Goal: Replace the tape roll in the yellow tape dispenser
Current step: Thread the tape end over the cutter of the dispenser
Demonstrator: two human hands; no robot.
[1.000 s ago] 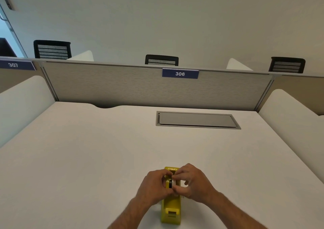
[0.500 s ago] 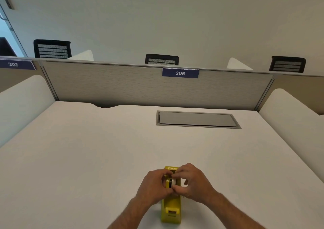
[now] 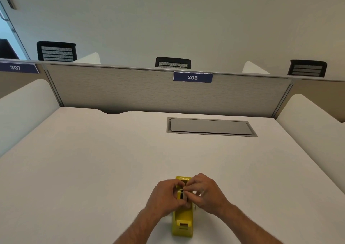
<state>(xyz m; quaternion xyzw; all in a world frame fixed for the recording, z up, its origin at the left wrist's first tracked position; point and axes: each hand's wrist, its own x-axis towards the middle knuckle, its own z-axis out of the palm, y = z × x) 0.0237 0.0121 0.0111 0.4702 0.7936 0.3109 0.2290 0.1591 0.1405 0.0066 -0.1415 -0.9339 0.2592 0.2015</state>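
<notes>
Little has changed over the last second: your two hands have stayed clustered over the middle of the yellow tape dispenser [image 3: 182,219], and the dispenser has not shifted on the surface [image 3: 93,169]. The only visible difference is small. The fingertips of your right hand [image 3: 206,193] now sit a touch further over the top of the roll, and the pale edge of the tape roll [image 3: 183,195] shows a little more between your fingers.

Your left hand [image 3: 165,197] is curled against the left side of the dispenser, its fingers pinched in at the roll. Your right hand is curled on the other side, thumb and fingertips closed on the roll's edge. Both hands meet at the roll, which stands on edge in the dispenser's cradle; how deep it sits there cannot be told.

The dispenser lies near the front edge of the surface, lengthwise, its cutter end towards you and its rounded back end away from you. It is bright yellow plastic, with a dark slot showing on top beside the roll. It stands well apart from the grey cable hatch [image 3: 211,127] set in the surface further back.
</notes>
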